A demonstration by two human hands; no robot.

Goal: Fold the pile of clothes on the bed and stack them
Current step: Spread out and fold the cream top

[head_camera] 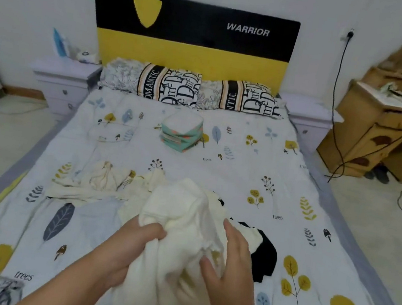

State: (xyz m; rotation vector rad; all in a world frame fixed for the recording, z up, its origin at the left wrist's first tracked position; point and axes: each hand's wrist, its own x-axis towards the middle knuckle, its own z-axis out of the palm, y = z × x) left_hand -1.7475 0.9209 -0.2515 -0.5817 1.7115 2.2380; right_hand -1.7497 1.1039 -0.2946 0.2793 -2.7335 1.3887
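Taking the folded stack (pixel 181 134) in the middle of the bed (pixel 243 174) as the landmark, a crumpled cream garment (pixel 92 183) lies nearer the viewer and to its left, unfolded. Directly nearer than the stack, the left hand (pixel 135 244) bunches a white garment (pixel 184 227) in curled fingers, while the right hand (pixel 234 258) rests on the same cloth with fingers straight and spread. Right of that, a black piece (pixel 264 257) peeks out from under it. The step looks like picking out one item; next, it likely needs shaking flat before folding.
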